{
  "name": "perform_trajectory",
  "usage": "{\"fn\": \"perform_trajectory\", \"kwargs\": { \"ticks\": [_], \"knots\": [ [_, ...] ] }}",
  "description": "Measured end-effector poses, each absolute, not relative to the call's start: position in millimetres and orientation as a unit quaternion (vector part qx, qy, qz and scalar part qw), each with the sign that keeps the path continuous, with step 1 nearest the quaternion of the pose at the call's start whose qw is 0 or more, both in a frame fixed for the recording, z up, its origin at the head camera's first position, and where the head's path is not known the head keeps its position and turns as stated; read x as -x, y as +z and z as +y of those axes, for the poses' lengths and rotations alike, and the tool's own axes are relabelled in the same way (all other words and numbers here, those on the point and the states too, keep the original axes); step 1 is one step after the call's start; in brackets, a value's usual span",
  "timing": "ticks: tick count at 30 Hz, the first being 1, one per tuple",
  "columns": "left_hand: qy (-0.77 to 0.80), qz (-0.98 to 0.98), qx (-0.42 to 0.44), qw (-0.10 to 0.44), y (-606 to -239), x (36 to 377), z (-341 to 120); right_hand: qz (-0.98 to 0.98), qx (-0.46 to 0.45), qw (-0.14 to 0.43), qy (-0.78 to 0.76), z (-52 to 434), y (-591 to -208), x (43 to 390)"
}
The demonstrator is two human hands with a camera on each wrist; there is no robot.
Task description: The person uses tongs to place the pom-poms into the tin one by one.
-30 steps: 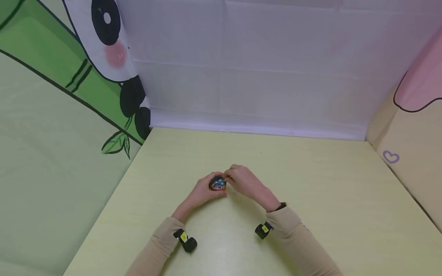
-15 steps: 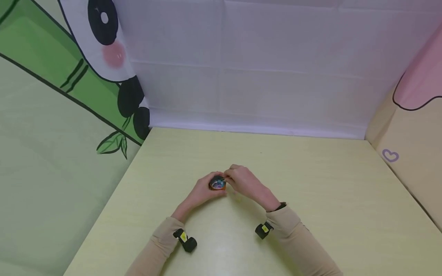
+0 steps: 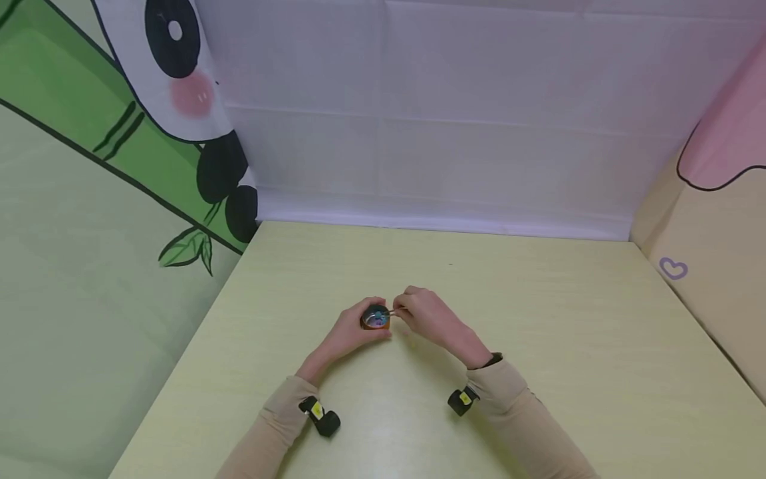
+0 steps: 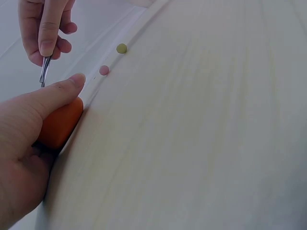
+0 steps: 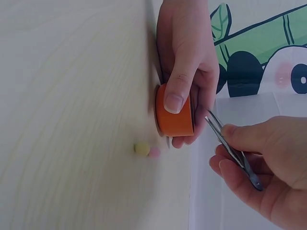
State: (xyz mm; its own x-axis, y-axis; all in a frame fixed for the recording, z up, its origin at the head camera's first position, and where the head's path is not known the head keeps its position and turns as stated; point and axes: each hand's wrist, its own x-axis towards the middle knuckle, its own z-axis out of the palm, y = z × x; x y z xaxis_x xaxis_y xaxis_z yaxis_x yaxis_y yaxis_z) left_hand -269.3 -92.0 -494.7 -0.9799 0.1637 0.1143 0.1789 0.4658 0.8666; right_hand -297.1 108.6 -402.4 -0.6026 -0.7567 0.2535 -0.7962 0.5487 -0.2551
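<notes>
A small orange round container [image 3: 376,319] stands on the pale yellow table [image 3: 538,346]. My left hand [image 3: 350,330] grips it from the side, thumb across its wall [image 5: 173,103]. My right hand [image 3: 421,314] pinches metal tweezers [image 5: 229,147], whose tips point at the container's open top [image 5: 192,115]. In the left wrist view the container [image 4: 60,124] shows under my thumb and the tweezers [image 4: 44,71] hang above it. Two small beads, one yellow-green [image 5: 141,148] and one pink [image 5: 154,152], lie on the table beside the container; they appear too in the left wrist view, yellow-green [image 4: 122,48] and pink [image 4: 104,70].
A white cloth backdrop [image 3: 431,113] rises behind the table. A panda and bamboo print [image 3: 167,80] hangs at the left, a pink and cream panel with a purple heart [image 3: 673,268] at the right. Black wrist cameras sit on both sleeves [image 3: 320,416].
My right hand has drawn slightly right and back from the container, tweezers still in it. The left hand keeps its hold on the container.
</notes>
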Motion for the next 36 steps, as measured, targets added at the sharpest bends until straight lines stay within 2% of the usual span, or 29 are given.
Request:
{"fn": "perform_trajectory", "kwargs": {
  "ticks": [21, 36],
  "knots": [
    [-0.507, -0.856, 0.104, 0.004, -494.9, 270.0, -98.5, -0.89, -0.424, 0.062, 0.158, 123.3, -400.4, 287.9],
    [-0.498, -0.859, 0.119, -0.014, -498.9, 252.7, -116.8, -0.911, -0.377, 0.061, 0.156, 126.1, -418.1, 247.6]
  ]
}}
